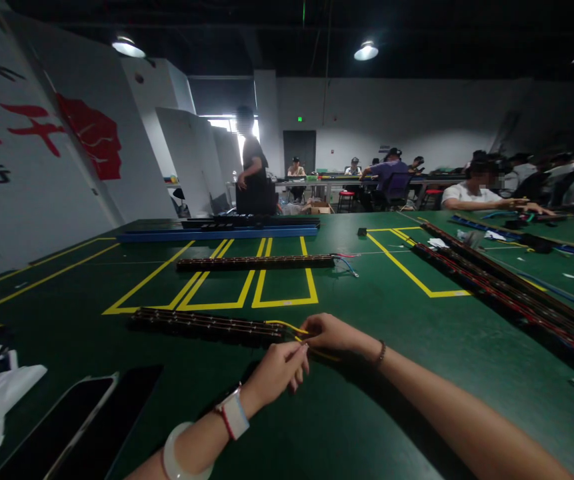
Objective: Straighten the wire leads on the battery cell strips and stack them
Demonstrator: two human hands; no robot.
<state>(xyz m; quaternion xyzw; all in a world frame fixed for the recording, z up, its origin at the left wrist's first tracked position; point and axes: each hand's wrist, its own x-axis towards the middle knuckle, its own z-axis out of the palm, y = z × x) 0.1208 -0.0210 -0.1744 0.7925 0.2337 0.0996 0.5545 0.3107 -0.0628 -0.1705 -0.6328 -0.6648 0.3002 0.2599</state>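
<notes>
A long dark strip-like assembly (207, 325) with rows of small shiny spots lies across the green table in front of me. Yellow wires (287, 325) come out of its right end. My right hand (331, 333), wearing a dark beaded bracelet, is closed with its fingertips on the yellow wires. Just below it, my left hand (279, 370) pinches at a yellow wire too, thumb and forefinger together. The fingers partly hide the wires, and one yellow end shows beyond them to the right. Farther back rests a similar strip (257, 263) with red and blue leads.
Yellow tape (287, 303) marks rectangles on the green table (367, 407). Blue and black rails (217, 232) lie at the far edge. Long wired strips (497, 300) run along the right. Dark panels (87, 420) and white pieces (7, 400) lie at left. Other people sit beyond.
</notes>
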